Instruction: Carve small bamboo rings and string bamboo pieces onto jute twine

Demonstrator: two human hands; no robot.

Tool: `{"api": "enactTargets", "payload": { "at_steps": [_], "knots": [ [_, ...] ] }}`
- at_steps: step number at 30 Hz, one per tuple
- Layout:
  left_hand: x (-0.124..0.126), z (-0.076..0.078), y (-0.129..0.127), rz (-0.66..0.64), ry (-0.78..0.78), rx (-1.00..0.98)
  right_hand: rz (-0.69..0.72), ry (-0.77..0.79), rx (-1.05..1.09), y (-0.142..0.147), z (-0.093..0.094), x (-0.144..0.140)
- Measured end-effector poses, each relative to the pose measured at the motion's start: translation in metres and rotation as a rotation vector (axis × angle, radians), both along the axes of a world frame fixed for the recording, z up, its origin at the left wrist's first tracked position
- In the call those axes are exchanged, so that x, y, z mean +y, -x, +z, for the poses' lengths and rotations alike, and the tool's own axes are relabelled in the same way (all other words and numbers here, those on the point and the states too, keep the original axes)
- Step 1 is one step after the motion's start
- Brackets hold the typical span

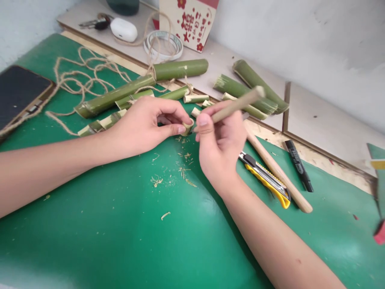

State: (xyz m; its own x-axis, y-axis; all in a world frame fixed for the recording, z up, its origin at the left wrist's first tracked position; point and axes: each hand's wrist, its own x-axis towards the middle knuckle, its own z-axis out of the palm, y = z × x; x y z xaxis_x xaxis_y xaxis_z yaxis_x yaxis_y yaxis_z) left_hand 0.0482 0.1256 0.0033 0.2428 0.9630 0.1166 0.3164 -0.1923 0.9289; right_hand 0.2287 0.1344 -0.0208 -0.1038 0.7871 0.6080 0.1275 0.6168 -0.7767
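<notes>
My left hand (141, 124) pinches a short bamboo ring (188, 127) between thumb and fingertips, its hollow end facing right. Wrapped in my right hand (221, 142) is a wooden-handled carving tool (237, 105), slanting up to the right. The tool's tip is at the ring's opening; whether it touches the inside I cannot tell. Pale bamboo shavings (183, 172) lie on the green mat (120, 233) below the hands. Beside my right hand are a yellow utility knife (266, 178) and a second wooden-handled tool (279, 172), its far end partly hidden.
Cut bamboo tubes (114, 96) and twine (87, 76) lie behind my left hand, with more bamboo pieces (246, 94) at the back right. A black marker (298, 165) is on the right, a phone (22, 96) at far left. Tape rolls (164, 46) sit on the back ledge.
</notes>
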Motion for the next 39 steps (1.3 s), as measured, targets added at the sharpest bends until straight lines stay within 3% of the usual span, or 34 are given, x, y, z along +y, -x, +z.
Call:
{"api": "enactTargets", "payload": {
  "at_steps": [5, 11, 20, 27, 33, 39],
  "knots": [
    [0.0002, 0.0013, 0.0013, -0.027, -0.014, -0.007, -0.050, -0.027, 0.012, -0.0001, -0.0006, -0.0006],
    [0.0005, -0.0002, 0.0022, -0.048, -0.025, -0.027, -0.002, -0.004, -0.001, -0.0018, -0.0034, 0.0004],
    [-0.0010, -0.0009, 0.0011, -0.004, 0.011, 0.014, -0.045, -0.029, 0.032, 0.0001, 0.0013, 0.0011],
    [-0.0012, 0.0014, 0.0023, -0.064, -0.029, 0.016, 0.044, 0.000, -0.022, -0.0002, -0.0007, 0.0021],
    [-0.0005, 0.0009, 0.0032, -0.077, -0.041, 0.024, -0.051, -0.035, 0.012, 0.0000, 0.0009, -0.0004],
    [0.0010, -0.0014, 0.0013, -0.061, -0.092, 0.008, -0.037, -0.031, -0.026, 0.0010, -0.0014, 0.0013]
  ]
}}
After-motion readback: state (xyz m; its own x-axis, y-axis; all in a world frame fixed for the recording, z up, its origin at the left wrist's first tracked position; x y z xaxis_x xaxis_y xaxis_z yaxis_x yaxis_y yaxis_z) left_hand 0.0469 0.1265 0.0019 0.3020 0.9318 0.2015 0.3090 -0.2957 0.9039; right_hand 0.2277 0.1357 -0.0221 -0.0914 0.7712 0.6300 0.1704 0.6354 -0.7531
